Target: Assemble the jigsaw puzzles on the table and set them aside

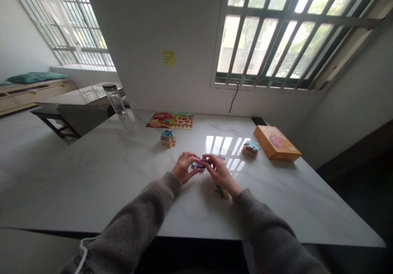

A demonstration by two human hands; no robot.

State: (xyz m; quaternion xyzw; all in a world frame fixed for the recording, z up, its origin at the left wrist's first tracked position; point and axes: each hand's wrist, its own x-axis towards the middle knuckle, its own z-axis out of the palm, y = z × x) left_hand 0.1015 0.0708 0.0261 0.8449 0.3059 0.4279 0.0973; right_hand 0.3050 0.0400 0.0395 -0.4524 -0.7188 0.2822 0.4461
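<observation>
Purple-and-teal jigsaw pieces (pixel 199 164) sit right between the fingertips of two bare hands, low over the glossy marble-patterned table (pixel 123 180); I cannot tell whether they touch its top. The left hand (pixel 184 168) curls round, thumb and forefinger pinching the near-left edge. The right hand (pixel 220 174) grips the other side, its thumb and forefinger almost meeting the left fingers. Both wrists come out of grey knitted sleeves (pixel 147 208).

Just past the right fingers, partly covered by that hand, lies a pink-purple section (pixel 221 158) of puzzle. A small yellow-and-teal pile (pixel 222 192) rests nearer the body, beneath the right wrist. Beyond the left fingers stands one puzzle stack (pixel 168 139), and behind it a colourful farm picture sheet (pixel 171 120) lies flat near the wall. Out to the right of the fingers there's a second, blue-topped stack (pixel 251 149), with an orange puzzle box (pixel 277 143) just beside it. Well off to the left, a clear dark-lidded bottle (pixel 114 100) stands at the far table edge.
</observation>
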